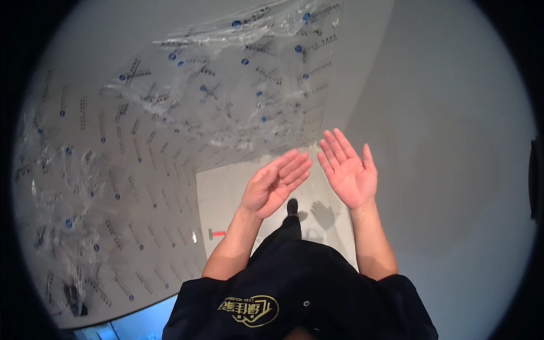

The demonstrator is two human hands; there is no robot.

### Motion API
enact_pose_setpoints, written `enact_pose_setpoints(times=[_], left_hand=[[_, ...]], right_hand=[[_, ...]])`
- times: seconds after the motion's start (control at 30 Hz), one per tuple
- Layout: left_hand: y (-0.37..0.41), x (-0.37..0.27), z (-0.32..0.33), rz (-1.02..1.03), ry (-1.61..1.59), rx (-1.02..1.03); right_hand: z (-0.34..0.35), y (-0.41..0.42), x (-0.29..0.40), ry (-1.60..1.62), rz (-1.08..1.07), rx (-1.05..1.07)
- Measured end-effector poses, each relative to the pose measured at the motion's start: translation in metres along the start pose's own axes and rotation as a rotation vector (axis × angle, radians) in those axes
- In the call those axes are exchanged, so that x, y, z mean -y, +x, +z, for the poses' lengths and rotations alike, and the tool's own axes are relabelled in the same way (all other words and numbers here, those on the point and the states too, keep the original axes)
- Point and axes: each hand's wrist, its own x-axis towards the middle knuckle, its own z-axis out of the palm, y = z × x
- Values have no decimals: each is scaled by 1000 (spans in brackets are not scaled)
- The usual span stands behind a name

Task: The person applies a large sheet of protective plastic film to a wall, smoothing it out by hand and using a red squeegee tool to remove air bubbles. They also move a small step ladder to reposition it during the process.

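Both of my hands are raised in mid-air in front of my body, apart from each other. My left hand (278,183) is turned partly sideways, its fingers extended close together and its palm holding nothing. Palm up, my right hand (350,174) has its fingers and thumb spread, and it too is bare. Below them is the pale tiled floor (227,187). A hammer (217,233) with a red handle lies on that floor, left of my left forearm.
Wrinkled clear plastic film (221,102) with printed marks covers the wall ahead and to the left. A plain grey wall (433,170) rises close on my right. My dark shoe (292,206) stands on the floor. A bright bluish opening (144,321) shows at the lower left.
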Motion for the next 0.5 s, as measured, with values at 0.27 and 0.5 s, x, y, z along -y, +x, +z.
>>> enact_pose_setpoints(times=[0.27, 0.5], left_hand=[[161, -62, -70, 62, 212, -105], [258, -98, -77, 42, 212, -118]], right_hand=[[-3, 150, 59, -95, -15, 21], [14, 237, 96, -46, -33, 25]])
